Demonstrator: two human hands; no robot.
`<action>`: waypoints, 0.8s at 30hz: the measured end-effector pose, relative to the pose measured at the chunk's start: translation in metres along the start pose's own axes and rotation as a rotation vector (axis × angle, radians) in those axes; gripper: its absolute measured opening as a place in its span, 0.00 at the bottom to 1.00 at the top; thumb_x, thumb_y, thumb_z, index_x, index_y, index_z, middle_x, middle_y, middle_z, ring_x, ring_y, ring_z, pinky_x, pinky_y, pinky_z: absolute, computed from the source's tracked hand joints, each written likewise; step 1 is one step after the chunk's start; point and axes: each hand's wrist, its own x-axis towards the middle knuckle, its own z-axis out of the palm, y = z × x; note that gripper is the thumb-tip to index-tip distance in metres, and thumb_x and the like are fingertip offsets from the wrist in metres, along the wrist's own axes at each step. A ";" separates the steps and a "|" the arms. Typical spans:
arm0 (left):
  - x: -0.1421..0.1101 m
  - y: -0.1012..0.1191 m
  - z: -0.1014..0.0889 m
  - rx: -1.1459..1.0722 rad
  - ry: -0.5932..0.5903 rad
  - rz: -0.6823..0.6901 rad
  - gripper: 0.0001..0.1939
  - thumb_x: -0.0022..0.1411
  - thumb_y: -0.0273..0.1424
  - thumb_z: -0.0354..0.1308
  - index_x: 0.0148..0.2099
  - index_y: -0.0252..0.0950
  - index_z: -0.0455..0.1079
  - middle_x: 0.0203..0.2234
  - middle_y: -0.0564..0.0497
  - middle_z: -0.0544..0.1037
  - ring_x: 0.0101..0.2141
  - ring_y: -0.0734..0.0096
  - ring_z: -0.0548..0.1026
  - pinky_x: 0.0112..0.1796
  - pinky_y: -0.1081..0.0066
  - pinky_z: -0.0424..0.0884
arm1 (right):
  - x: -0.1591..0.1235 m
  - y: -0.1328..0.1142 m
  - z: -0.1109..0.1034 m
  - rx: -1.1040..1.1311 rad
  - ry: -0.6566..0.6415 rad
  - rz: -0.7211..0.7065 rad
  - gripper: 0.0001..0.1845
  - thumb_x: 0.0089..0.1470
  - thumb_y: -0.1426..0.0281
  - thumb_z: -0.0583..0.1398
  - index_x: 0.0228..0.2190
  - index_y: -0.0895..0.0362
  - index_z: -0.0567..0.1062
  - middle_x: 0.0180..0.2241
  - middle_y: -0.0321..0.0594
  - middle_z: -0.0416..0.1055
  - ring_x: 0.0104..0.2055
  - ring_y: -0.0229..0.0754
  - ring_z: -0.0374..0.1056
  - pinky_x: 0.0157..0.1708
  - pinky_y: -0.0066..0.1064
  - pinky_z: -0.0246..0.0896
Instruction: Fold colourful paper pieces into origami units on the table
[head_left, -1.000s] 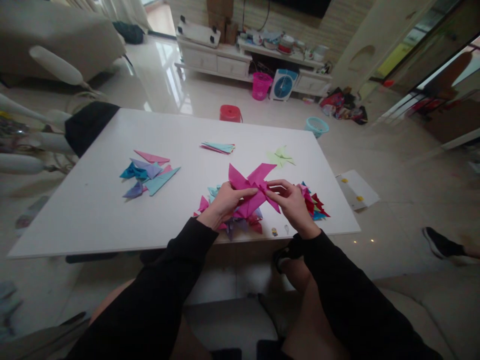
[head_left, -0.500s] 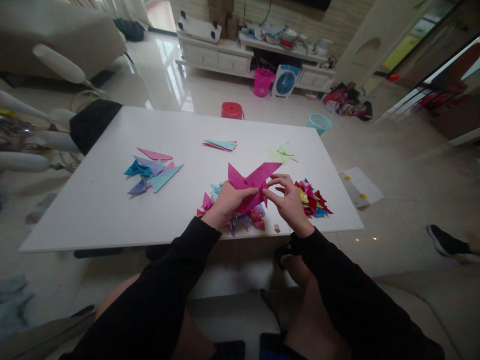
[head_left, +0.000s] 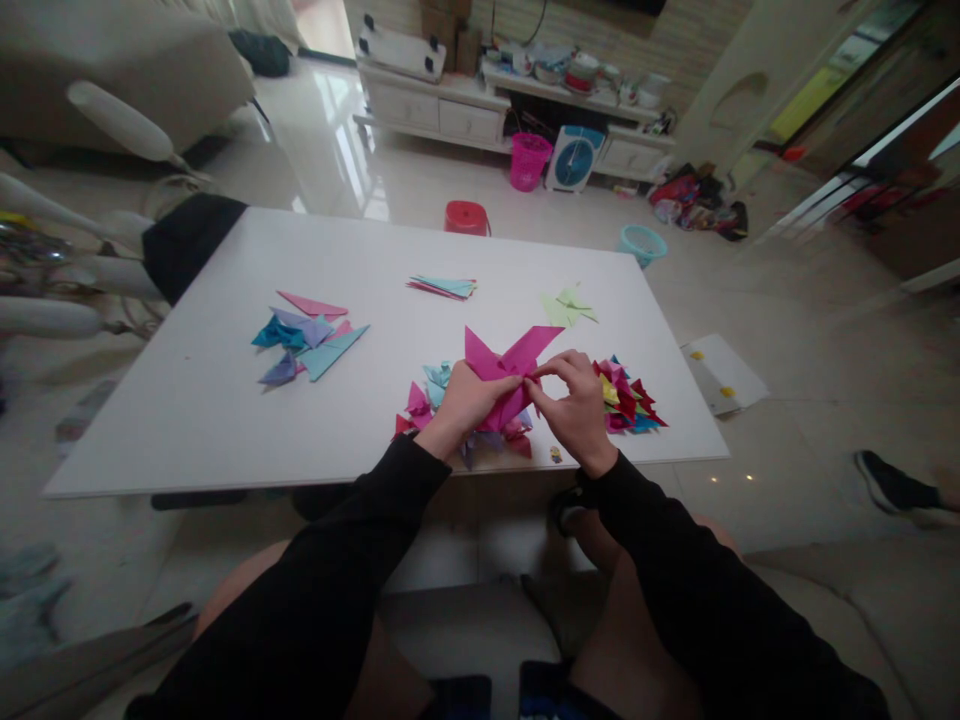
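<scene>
A folded magenta paper (head_left: 517,352) with pointed flaps is held above the near edge of the white table (head_left: 225,420). My left hand (head_left: 475,396) grips its left side, thumb lying over the paper. With thumb and forefinger, my right hand (head_left: 574,405) pinches its right edge. Beneath the hands lies a pile of folded paper pieces (head_left: 418,402) in pink, light blue and purple, partly hidden. Right of my right hand sits a second pile of colourful folded paper (head_left: 630,398).
Blue, purple and pink folded papers (head_left: 307,340) lie on the table's left. A stack of folded strips (head_left: 444,287) is at the back, with a pale green folded paper (head_left: 570,304) to its right. A red stool (head_left: 466,216) and a light blue basket (head_left: 643,243) stand beyond the table.
My right thumb and forefinger have closed into a pinch on the magenta paper's right edge. The paper has turned slightly, and its left flap has shifted a little to the right.
</scene>
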 end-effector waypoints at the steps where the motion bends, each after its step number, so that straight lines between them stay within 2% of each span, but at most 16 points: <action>1: 0.001 -0.002 0.000 -0.013 -0.011 0.001 0.17 0.45 0.36 0.74 0.33 0.28 0.77 0.28 0.45 0.80 0.26 0.72 0.71 0.25 0.74 0.65 | 0.000 0.000 0.000 -0.010 -0.011 -0.011 0.05 0.56 0.74 0.65 0.30 0.53 0.76 0.32 0.39 0.71 0.39 0.47 0.66 0.41 0.41 0.61; 5: 0.002 -0.005 0.000 -0.091 -0.044 -0.016 0.15 0.46 0.36 0.73 0.29 0.30 0.74 0.24 0.49 0.76 0.23 0.76 0.67 0.24 0.74 0.62 | -0.002 0.002 0.001 -0.063 -0.052 -0.027 0.05 0.57 0.73 0.64 0.30 0.53 0.75 0.32 0.40 0.74 0.39 0.48 0.67 0.41 0.41 0.61; 9: 0.000 -0.003 0.001 -0.060 -0.078 0.020 0.14 0.48 0.35 0.71 0.26 0.32 0.71 0.21 0.51 0.73 0.22 0.77 0.64 0.23 0.75 0.59 | -0.003 0.005 0.001 -0.042 -0.042 0.015 0.03 0.58 0.71 0.62 0.31 0.52 0.76 0.33 0.41 0.77 0.39 0.48 0.70 0.42 0.42 0.64; 16: -0.002 0.002 0.000 0.020 -0.038 0.016 0.09 0.47 0.31 0.69 0.27 0.31 0.74 0.22 0.49 0.75 0.22 0.74 0.67 0.22 0.74 0.60 | -0.001 0.007 -0.001 0.116 0.018 0.262 0.03 0.55 0.68 0.63 0.30 0.52 0.78 0.29 0.37 0.78 0.31 0.44 0.73 0.37 0.38 0.70; 24: -0.006 0.009 -0.003 0.042 -0.047 -0.009 0.08 0.47 0.30 0.68 0.27 0.30 0.74 0.22 0.49 0.75 0.23 0.74 0.68 0.23 0.74 0.61 | 0.008 0.027 -0.005 0.325 0.144 0.459 0.06 0.52 0.67 0.65 0.31 0.55 0.81 0.30 0.40 0.81 0.33 0.45 0.76 0.37 0.38 0.72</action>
